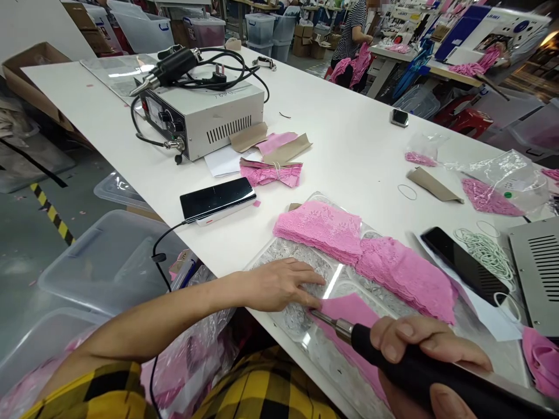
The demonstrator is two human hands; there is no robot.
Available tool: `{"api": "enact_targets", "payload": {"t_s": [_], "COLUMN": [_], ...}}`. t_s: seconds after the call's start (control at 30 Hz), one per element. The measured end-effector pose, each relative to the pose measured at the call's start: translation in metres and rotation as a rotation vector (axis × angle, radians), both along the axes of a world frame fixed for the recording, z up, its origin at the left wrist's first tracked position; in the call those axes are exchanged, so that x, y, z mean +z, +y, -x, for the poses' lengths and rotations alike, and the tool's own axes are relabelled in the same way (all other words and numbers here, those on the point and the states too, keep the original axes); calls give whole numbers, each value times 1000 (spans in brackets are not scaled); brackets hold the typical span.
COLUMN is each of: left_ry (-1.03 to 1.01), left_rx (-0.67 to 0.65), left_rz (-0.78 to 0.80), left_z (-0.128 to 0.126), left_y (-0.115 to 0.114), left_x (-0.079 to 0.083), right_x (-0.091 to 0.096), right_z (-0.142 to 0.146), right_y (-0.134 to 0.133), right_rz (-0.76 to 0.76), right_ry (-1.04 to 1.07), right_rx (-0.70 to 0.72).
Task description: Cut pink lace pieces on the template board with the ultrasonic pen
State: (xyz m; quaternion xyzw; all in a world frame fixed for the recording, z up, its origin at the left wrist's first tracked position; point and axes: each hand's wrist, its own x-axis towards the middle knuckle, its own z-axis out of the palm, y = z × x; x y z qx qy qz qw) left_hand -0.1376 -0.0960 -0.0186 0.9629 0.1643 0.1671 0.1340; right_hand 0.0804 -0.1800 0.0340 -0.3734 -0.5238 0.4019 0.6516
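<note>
From where I stand, the right hand (445, 347) grips a black tool (421, 375), its metal tip (326, 319) at the left end of the pink fabric (351, 308) on the clear plastic board (290, 253), near side of the worktop (336, 139). The left hand (277, 285) lies spread, grasping nothing, a fingertip just beside that tip: a slip could catch it, and loosely held cloth might shift. Pink lace stacks (321, 230) crowd the far side; a dark phone (465, 262) lies right.
</note>
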Motion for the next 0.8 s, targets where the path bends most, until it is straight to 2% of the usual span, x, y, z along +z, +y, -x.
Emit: {"api": "enact_targets", "payload": {"t_s": [0.27,0.47,0.8], "left_ry": [-57,-180,-41], "left_rx": [15,82,82], "left_rz": [33,22,-57], "left_z": [2,15,15], "left_y": [0,-12,-16], "left_x": [0,-5,-4], "right_x": [-1,-7,-8], "right_z": [1,-8,-3], "right_y": [4,12,16], "right_rz": [-32,-108,-131], "right_ry": [16,51,46], "right_rx": [1,-96,-25]}}
